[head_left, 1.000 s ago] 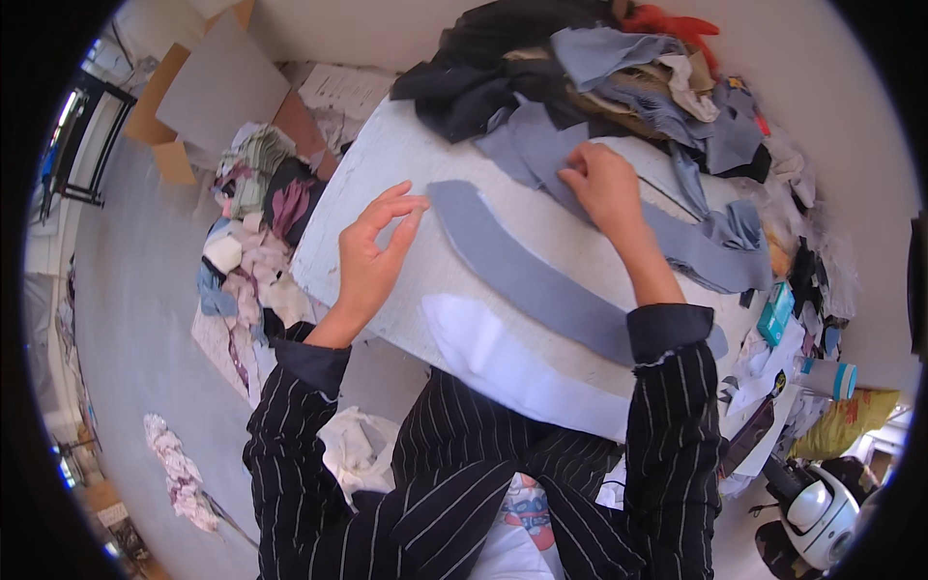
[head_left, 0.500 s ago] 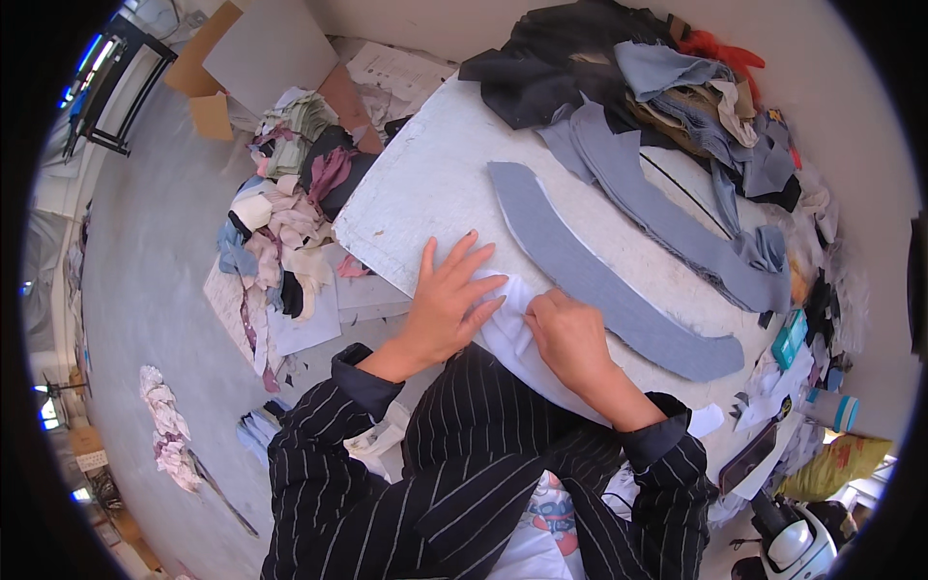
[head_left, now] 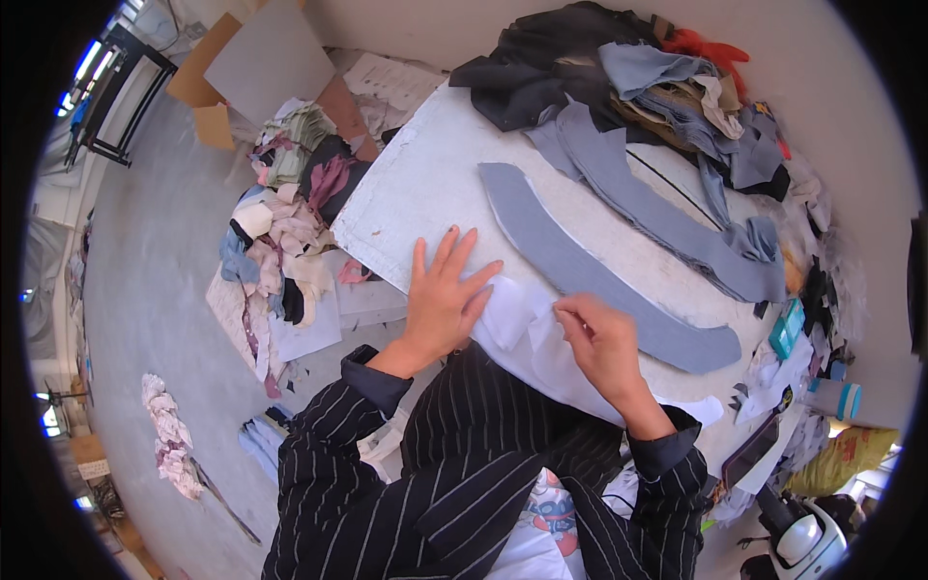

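Observation:
At the table's near edge lies a thin white piece of fabric (head_left: 509,317), partly folded and hanging toward my lap. My left hand (head_left: 437,304) is spread flat on the table at its left end, with the thumb against the cloth. A fold of the white fabric is pinched between the thumb and fingers of my right hand (head_left: 604,350). Just beyond both hands rests a curved grey-blue fabric band (head_left: 604,275) with a pale edge along its far side. A longer, frayed grey-blue strip (head_left: 657,213) lies farther back.
Dark and blue cloth scraps (head_left: 551,58) are heaped at the back of the white table (head_left: 406,184). More scraps (head_left: 290,222) are piled on the left. Along the right edge are a teal box (head_left: 788,329), a phone (head_left: 752,452) and a clear cup (head_left: 831,398). A cardboard box (head_left: 215,72) stands far left.
My right hand has moved right, drawing the white fabric with it and spreading it wider. The left hand has shifted slightly, its fingers still spread.

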{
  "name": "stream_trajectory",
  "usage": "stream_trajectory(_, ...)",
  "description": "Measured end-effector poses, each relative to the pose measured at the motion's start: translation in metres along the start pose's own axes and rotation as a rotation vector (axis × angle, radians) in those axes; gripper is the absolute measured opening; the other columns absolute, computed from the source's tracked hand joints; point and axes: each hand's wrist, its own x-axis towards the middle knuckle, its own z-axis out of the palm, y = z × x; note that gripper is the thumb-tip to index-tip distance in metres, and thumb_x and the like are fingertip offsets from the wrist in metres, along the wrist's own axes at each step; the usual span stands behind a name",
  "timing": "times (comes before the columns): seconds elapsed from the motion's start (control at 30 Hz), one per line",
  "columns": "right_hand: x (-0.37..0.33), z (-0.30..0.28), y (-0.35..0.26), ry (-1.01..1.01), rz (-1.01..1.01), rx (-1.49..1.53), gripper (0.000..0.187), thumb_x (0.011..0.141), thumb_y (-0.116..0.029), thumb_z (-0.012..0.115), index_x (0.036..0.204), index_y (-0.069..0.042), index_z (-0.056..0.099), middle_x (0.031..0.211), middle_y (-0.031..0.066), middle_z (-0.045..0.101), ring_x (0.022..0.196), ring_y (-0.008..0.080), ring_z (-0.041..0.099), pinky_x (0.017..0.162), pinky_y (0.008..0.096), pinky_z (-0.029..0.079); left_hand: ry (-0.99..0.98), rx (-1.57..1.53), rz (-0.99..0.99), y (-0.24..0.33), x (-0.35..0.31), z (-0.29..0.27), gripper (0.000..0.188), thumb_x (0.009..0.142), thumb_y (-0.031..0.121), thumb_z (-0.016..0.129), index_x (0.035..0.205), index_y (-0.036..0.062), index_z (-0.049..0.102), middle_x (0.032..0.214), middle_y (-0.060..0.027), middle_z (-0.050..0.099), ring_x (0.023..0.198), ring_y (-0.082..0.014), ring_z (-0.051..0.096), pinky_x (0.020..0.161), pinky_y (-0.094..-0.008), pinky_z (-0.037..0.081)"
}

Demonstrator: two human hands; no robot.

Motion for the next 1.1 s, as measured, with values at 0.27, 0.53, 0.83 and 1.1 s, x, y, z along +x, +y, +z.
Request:
stream_trajectory(0.27,-0.013,-0.023,-0.006,0.148,-0.072,0.034,0.01,0.083,0.002,0.068,0.092,-0.002,0.069,0.075,0.0095,0.063,0.061,0.0236,0.059,0.054,0.0302,0.045,0.119,-0.101,-0.033,0.006,0.002,-0.009,0.037,0.088,0.015,0.061,0.125,0.0107,0.065,0.139,-0.0165,0.053,0.132,-0.0361,0.046,0.111,-0.0525,0.028)
stream_trajectory(0.53,-0.018,-0.024,-0.026,0.141,-0.408,-0.291,0.037,0.074,-0.011,0.078,0.109,-0.007,0.066,0.099,0.007,0.067,0.085,0.0265,0.065,0.076,0.0365,0.051,-0.328,-1.299,-0.436,0.073,0.007,-0.048,0.026,0.096,0.018,0.064,0.114,-0.0006,0.067,0.101,-0.005,0.07,0.086,-0.0081,0.062,0.071,-0.0244,0.05)
stream_trajectory(0.83,-0.023,-0.054,-0.005,-0.387,0.267,0.738,0.065,0.083,-0.012,0.075,0.142,-0.008,0.048,0.095,0.0044,0.066,0.089,0.0093,0.06,0.083,0.0255,0.047,-0.132,-1.358,-0.456,0.073,0.019,-0.047,0.024,0.102,0.018,0.053,0.112,-0.0009,0.064,0.097,-0.0084,0.071,0.082,-0.0152,0.069,0.064,-0.0271,0.054)
stream_trajectory(1.1,-0.067,-0.117,0.006,-0.447,0.475,0.471,0.055,0.083,-0.013,0.074,0.135,-0.006,0.056,0.098,0.0053,0.067,0.08,0.0083,0.06,0.073,0.0228,0.048,-0.033,-1.521,-0.878,0.05,0.021,-0.015,0.027,0.102,0.026,0.053,0.113,0.0026,0.058,0.098,-0.0109,0.071,0.081,-0.0229,0.072,0.065,-0.0323,0.058)
